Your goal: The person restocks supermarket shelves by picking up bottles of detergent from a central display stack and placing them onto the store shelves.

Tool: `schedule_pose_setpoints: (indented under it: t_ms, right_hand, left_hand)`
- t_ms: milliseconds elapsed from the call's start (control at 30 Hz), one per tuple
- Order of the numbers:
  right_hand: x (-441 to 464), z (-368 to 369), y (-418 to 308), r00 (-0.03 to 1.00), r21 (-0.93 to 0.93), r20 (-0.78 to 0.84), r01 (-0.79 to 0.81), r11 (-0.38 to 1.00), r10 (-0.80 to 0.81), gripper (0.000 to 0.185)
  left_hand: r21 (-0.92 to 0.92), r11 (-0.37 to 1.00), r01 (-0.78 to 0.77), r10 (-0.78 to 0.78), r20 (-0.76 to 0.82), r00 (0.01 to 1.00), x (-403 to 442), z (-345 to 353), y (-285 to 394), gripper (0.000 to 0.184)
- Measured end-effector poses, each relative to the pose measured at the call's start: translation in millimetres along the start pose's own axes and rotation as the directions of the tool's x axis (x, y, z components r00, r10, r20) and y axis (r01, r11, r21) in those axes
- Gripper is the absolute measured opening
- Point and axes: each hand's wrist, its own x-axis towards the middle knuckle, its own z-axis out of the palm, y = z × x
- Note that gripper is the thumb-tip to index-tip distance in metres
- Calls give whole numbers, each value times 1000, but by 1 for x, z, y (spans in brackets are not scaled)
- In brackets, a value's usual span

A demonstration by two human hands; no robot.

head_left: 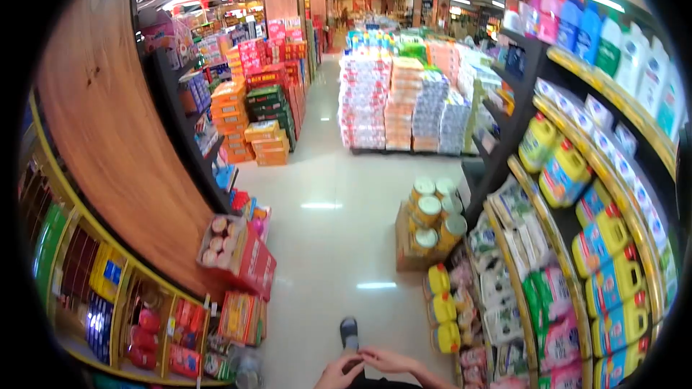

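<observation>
My left hand [341, 372] and my right hand [386, 360] meet at the bottom edge of the view, in front of my body. The right fingers stretch across to the fingertips of the left hand, whose fingers are lightly bent. No object shows in either hand. Just beyond them, one foot in a dark slipper [349, 331] and a grey sock is on the pale tiled floor [317, 245].
On the right, shelves carry yellow jugs [616, 281] and bagged goods, with a carton of lidded jars [425, 238] beside them. A red box of jars [238, 252] stands left. Ahead are stacked tissue packs [364, 101] and orange boxes [229, 119] flanking an aisle.
</observation>
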Motion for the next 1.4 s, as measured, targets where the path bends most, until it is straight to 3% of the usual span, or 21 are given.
schedule_pose_setpoints:
  t_ms: [33, 133, 167, 267, 300, 367, 433, 567, 667, 733, 767, 967, 1067, 1167, 1300, 1400]
  right_hand:
    - [23, -12, 13, 996, -29, -1, 92, 995, -92, 36]
    - [83, -85, -40, 989, 66, 97, -116, 991, 109, 39]
    - [107, -106, -41, 998, 84, 56, -27, 996, 22, 43]
    - [175, -165, -34, 994, 125, -60, -80, 989, 88, 46]
    - [189, -194, -67, 986, 81, -142, -74, 994, 85, 45]
    - [223, -221, -56, 956, 141, -279, -54, 989, 92, 41]
    - [256, -250, -44, 917, 209, -388, -10, 978, 92, 37]
    - [315, -305, -9, 925, 304, -356, -23, 952, 136, 34]
    - [368, -359, 17, 932, 319, -337, -23, 947, 136, 33]
    - [406, -400, 32, 933, 298, -343, -4, 955, 110, 33]
    - [428, -424, 34, 928, 328, -328, -64, 943, 177, 33]
    - [553, -585, 12, 886, 169, -458, 11, 986, 69, 30]
    - [608, -658, -19, 903, 133, -430, 80, 988, -15, 30]
    - [659, -707, -32, 925, 157, -372, 144, 977, -77, 31]
    - [726, -761, -15, 971, 230, -238, 80, 970, -24, 32]
    - [780, -797, 18, 976, 236, -214, 23, 972, 29, 32]
  left_hand:
    - [-31, 995, 91, -88, 66, 994, 33, -14, 7, 25]
    - [-51, 990, 134, -127, 124, 984, 135, -53, 17, 36]
    - [100, 995, -7, -4, 119, 993, 172, -68, 28, 35]
    - [169, 985, -14, -23, 217, 976, 269, -118, 92, 37]
    - [227, 967, -116, 71, 198, 978, 301, -129, 95, 36]
    - [355, 882, -309, 258, 184, 948, 364, -148, 93, 33]
    - [306, 896, -323, 282, 173, 944, 418, -162, 113, 33]
    - [210, 932, -296, 248, 228, 942, 506, -167, 130, 34]
    - [149, 944, -296, 235, 328, 915, 572, -162, 98, 31]
    - [184, 950, -252, 183, 327, 927, 616, -162, 87, 32]
    - [195, 959, -206, 137, 319, 938, 635, -163, 95, 32]
    - [220, 969, -112, 26, 361, 932, 785, -195, 128, 36]
    - [277, 942, -187, 135, 198, 971, 858, -210, 153, 33]
    - [174, 952, -250, 227, 143, 963, 932, -224, 161, 33]
    - [57, 975, -213, 201, 166, 965, 1031, -239, 150, 27]
    - [97, 963, -251, 225, 222, 949, 1113, -260, 134, 24]
